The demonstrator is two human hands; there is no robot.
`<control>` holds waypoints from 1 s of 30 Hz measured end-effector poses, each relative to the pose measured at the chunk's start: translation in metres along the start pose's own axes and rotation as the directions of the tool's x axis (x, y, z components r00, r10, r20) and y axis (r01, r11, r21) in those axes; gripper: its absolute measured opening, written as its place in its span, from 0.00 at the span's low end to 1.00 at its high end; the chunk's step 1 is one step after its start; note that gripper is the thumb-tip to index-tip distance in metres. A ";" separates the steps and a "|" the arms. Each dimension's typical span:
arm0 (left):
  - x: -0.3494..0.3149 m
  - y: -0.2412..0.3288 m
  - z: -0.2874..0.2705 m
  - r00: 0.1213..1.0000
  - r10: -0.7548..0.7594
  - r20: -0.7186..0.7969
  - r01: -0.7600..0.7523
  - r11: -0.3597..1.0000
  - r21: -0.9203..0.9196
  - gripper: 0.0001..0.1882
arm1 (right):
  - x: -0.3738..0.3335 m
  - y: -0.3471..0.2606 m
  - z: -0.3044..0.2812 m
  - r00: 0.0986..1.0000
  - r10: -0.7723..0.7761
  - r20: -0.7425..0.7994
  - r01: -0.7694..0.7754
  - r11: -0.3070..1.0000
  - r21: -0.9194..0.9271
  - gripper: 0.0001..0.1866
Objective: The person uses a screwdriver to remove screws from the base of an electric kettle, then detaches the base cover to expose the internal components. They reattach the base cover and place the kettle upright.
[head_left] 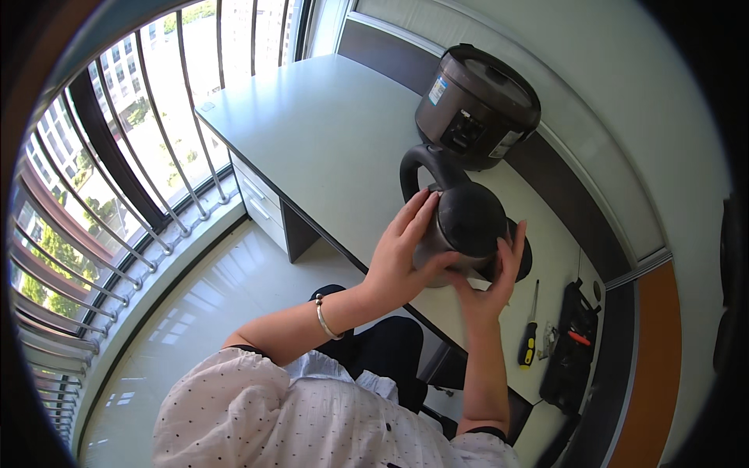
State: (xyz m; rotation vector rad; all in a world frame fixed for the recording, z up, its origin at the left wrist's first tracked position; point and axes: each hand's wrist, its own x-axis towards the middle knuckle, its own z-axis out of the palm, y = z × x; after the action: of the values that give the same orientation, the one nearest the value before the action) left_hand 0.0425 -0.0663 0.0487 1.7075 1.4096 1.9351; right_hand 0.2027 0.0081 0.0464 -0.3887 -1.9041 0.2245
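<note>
An electric kettle [470, 218] with a black lid, black handle and silvery body stands near the desk's front edge, its handle pointing to the far left. My left hand [409, 253] wraps the near left side of the body, fingers reaching toward the base of the handle. On the other side, my right hand [493, 274] curves round the body, thumb low and fingertips up by the lid's edge. A dark round piece [519, 251] shows partly behind the right fingers; whether it joins the kettle is hidden.
A dark rice cooker [477, 105] stands behind the kettle against the partition. To the right lie a yellow-black screwdriver [528, 343], small metal parts [548, 340] and a black tool case [573, 343]. Drawers [261, 204] sit under the desk [304, 117]; a barred window is at left.
</note>
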 end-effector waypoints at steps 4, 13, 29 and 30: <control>-0.003 -0.009 0.000 0.998 0.066 -0.004 -0.066 0.998 0.024 0.40 | 0.001 -0.003 0.002 1.000 0.018 -0.003 -0.018 0.999 0.037 0.39; -0.005 -0.010 -0.005 0.986 0.157 0.055 -0.155 0.987 -0.035 0.36 | -0.009 0.006 -0.006 0.997 0.063 -0.040 -0.056 0.985 0.161 0.34; 0.050 -0.119 -0.013 0.828 -0.454 0.330 0.555 0.744 -0.371 0.27 | -0.025 0.005 -0.001 0.756 0.601 -0.258 -0.527 0.793 0.305 0.24; 0.050 -0.118 -0.013 0.813 -0.474 0.338 0.578 0.723 -0.378 0.26 | -0.025 0.007 -0.003 0.730 0.632 -0.261 -0.543 0.768 0.341 0.24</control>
State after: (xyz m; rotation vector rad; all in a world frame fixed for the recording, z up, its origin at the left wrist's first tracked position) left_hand -0.0335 0.0228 -0.0037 1.0882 1.0708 1.5332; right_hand 0.2143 0.0049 0.0233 -0.8141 -1.3115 0.7565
